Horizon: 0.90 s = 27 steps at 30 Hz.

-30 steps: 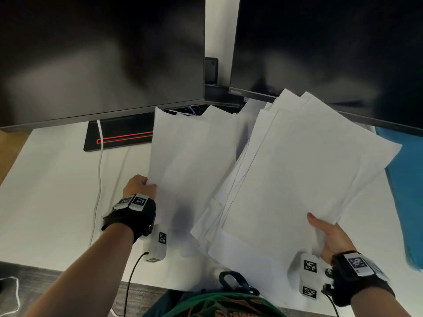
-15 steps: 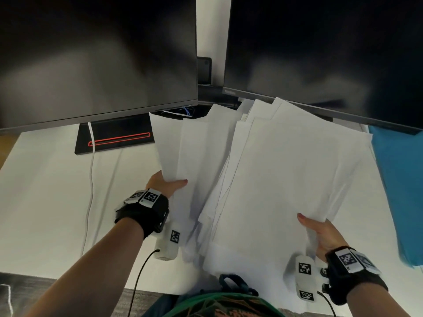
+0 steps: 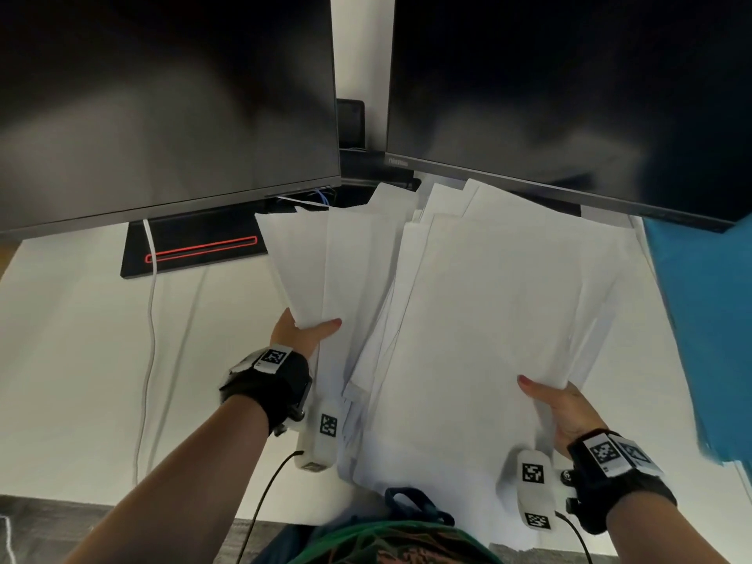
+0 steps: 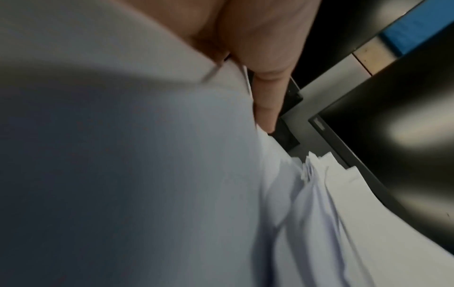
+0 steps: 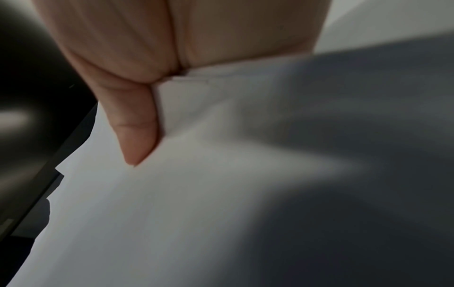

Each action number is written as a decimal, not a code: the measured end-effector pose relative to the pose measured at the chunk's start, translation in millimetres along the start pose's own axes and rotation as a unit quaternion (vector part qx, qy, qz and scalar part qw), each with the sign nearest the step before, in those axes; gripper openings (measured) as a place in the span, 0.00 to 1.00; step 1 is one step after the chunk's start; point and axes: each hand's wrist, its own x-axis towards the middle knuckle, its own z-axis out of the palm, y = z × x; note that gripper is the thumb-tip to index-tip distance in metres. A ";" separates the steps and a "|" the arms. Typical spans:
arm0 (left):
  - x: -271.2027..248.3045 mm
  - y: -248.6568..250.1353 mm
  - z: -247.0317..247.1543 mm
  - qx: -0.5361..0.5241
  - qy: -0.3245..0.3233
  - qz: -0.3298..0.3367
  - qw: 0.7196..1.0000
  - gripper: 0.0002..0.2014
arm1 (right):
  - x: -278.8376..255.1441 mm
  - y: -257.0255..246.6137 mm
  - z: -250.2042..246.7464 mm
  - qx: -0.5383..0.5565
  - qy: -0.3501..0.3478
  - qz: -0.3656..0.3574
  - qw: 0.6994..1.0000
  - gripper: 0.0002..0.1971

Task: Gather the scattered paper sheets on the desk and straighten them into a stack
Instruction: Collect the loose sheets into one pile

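Several white paper sheets (image 3: 488, 319) lie in a loose, fanned pile at the middle of the white desk (image 3: 73, 360). My left hand (image 3: 305, 331) pinches the near corner of a smaller bunch of sheets (image 3: 309, 262) at the pile's left, thumb on top; the left wrist view shows the thumb (image 4: 267, 93) pressed onto the paper (image 4: 147, 174). My right hand (image 3: 557, 405) pinches the right near edge of the larger bunch, thumb on top; the right wrist view shows that thumb (image 5: 137, 126) on the white paper (image 5: 196, 194). The fingers under the sheets are hidden.
Two dark monitors (image 3: 162, 107) (image 3: 569, 87) stand close behind the pile, far sheet corners reaching under the right one. A black stand base with a red line (image 3: 195, 250) and a white cable (image 3: 150, 319) lie left. A blue sheet (image 3: 708, 319) lies right.
My left hand has slid right and away from me with its bunch, bringing it closer to the larger bunch. The right hand's bunch has turned straighter, toward the monitors.
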 end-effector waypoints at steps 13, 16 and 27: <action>-11.2 -19.3 4.6 0.035 -0.039 0.010 0.999 0.26 | -2.8 0.1 4.0 -0.021 -0.002 -0.012 1.000 0.23; -17.5 -16.1 1.0 0.124 -0.004 0.040 0.991 0.23 | -1.0 1.7 2.4 -0.042 -0.003 -0.006 0.999 0.12; -61.5 10.4 -56.2 0.200 0.114 0.162 0.960 0.19 | -5.0 1.2 7.3 -0.054 0.018 -0.016 0.998 0.10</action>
